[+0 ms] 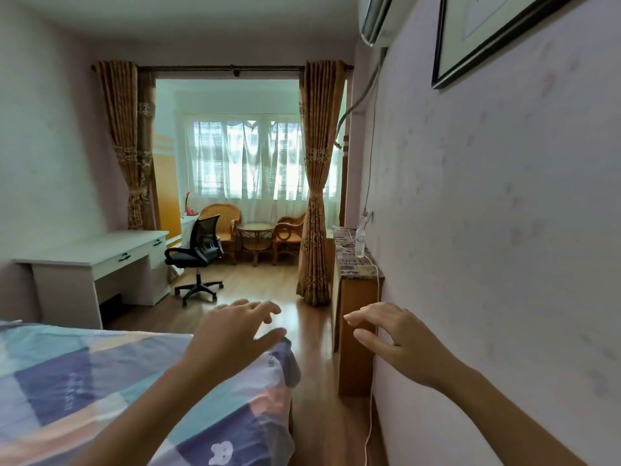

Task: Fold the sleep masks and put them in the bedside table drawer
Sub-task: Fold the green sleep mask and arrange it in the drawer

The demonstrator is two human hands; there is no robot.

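two hands are out in front of me with nothing in them: the left hand [235,334] hovers over the corner of the bed [100,381], the right hand [393,334] hangs beside the bedside table [356,297], fingers [353,318] spread and released. no sleep masks are in view, and i can't make out the table's drawer. i judge both hands are kept free for reaching.

Your bed [84,381] at lower left wears a patchwork cover [141,371] of blue, purple and peach. Along the right wall your bedside table [358,317] carries a clear bottle [360,238] and a white cable [376,274] trailing to the wooden floor [312,334].
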